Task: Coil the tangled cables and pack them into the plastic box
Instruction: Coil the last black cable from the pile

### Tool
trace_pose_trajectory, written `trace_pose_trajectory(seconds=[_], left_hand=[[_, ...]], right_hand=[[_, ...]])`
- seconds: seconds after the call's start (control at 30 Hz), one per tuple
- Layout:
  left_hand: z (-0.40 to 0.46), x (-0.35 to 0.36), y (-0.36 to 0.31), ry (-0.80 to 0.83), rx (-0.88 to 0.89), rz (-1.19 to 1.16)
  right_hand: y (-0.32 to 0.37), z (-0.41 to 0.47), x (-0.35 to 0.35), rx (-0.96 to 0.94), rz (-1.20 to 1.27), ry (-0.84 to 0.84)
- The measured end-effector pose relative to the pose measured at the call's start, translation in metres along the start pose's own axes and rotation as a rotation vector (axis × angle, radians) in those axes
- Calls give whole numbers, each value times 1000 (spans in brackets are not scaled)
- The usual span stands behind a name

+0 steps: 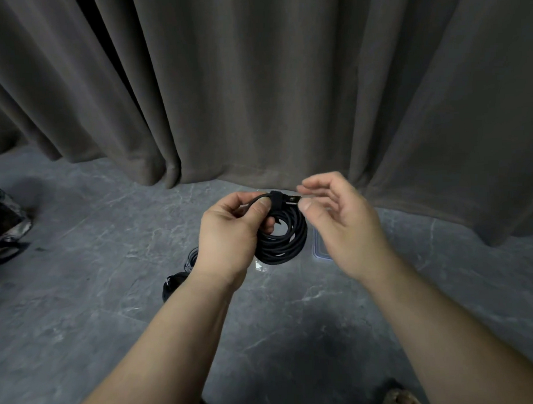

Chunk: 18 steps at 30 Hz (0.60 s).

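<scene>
Already wound: black cable coil (283,234), strap (276,201) around its top, gripped by left hand (230,230) above the floor. Right hand (340,220) beside the plug, fingers loosely apart, thumb touching. Still unpacked: plastic box (319,248) mostly hidden behind; more cables (178,276) lying below.

Open floor (81,299) lies left; curtain (285,95) blocks behind, cable coils (183,274) below the wrist

Grey-brown pleated curtain (255,81) hangs to grey marbled floor (81,299); dim light.
</scene>
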<state>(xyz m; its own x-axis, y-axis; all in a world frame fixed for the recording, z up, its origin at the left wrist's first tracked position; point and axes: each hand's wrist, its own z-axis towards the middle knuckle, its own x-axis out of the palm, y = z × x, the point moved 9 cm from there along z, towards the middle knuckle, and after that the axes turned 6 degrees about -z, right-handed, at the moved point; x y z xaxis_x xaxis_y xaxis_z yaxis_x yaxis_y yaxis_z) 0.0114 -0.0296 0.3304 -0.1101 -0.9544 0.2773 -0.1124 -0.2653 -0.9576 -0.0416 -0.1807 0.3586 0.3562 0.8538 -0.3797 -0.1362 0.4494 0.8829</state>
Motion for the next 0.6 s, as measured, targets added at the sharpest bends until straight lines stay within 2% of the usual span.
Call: trace_pose_trajectory(seconds=[0.07,0.2,0.27,0.33,0.6], left_hand=[[0,0,-3,-6,19,5],[-3,1,-6,-15,42,0],[-4,0,-7,-30,50,-16],[-3,-2,-6,-42,37,-53],[-4,0,9,-46,-126,-211]], right_hand=[[7,-3,2,-56,-2,-29],[36,-12,-3,-359,-317,-182],[40,-15,0,-424,-444,-196],[37,-14,0,-418,-483,-202],[23,-11,6,-350,-307,-150]])
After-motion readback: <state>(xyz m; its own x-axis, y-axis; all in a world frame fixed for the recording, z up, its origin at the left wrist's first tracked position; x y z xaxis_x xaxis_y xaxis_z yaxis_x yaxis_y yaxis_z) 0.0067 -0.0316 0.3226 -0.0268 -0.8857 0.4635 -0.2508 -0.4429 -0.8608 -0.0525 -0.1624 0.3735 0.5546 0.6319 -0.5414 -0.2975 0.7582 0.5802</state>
